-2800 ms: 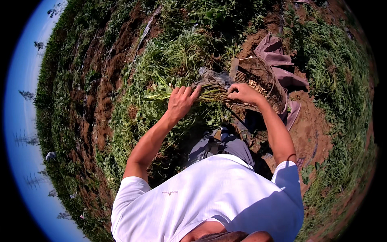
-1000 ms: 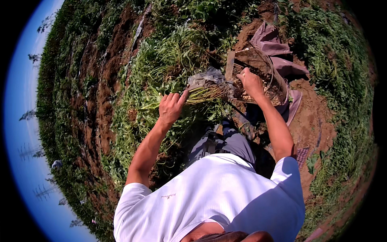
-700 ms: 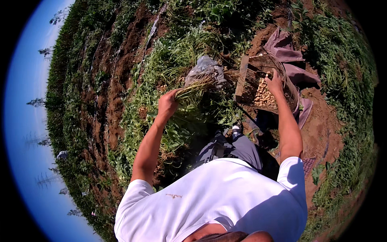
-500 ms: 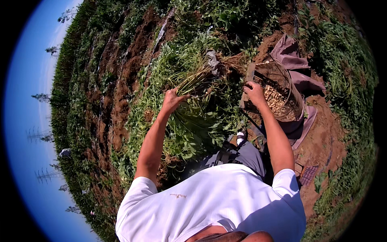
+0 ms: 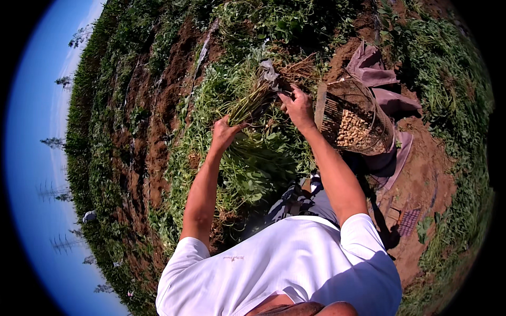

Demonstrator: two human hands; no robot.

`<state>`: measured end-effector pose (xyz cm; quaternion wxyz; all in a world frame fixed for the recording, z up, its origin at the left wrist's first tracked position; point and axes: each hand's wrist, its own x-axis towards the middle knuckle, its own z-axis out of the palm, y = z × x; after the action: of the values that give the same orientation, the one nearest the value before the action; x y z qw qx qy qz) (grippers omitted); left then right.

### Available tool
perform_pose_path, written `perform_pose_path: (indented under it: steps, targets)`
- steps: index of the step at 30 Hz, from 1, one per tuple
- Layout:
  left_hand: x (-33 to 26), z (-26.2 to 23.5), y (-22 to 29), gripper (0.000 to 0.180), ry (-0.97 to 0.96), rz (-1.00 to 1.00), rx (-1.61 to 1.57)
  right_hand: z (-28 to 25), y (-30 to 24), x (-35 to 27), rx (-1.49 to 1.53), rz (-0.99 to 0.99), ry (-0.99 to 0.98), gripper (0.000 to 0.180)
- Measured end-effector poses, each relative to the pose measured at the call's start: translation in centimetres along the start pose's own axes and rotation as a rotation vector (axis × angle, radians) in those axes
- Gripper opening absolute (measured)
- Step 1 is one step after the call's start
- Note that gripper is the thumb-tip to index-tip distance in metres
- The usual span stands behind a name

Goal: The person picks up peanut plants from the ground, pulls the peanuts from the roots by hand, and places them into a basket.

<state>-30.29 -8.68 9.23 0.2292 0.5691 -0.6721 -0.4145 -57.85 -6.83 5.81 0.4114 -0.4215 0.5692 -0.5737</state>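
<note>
**Pulling plants in a sunny field**

The left hand (image 5: 225, 132) has its grip closed around a bunch of green stems (image 5: 252, 100). The right hand (image 5: 298, 107) pinches the brown roots (image 5: 296, 69) at the top. A wire basket (image 5: 352, 117) of pale nuts sits just beside, on brown dirt (image 5: 427, 174). Green plants (image 5: 253, 163) cover the ground under a blue sky (image 5: 31, 121).

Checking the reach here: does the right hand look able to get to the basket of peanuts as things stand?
Probably yes. The right hand works at the plant bundle right beside the basket, with nothing visible between them, though it seems busy with the roots.
</note>
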Motion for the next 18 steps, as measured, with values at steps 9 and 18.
perform_pose_path:
  steps: [9,18]
  targets:
    - [-1.7,-3.4,1.0,0.034,0.073,-0.149,0.050,-13.5,8.0,1.2,-0.525,0.500,0.170,0.047]
    - [0.9,-1.8,0.1,0.018,0.004,-0.159,-0.329,-0.7,9.1,0.4,0.819,0.322,-0.467,0.062]
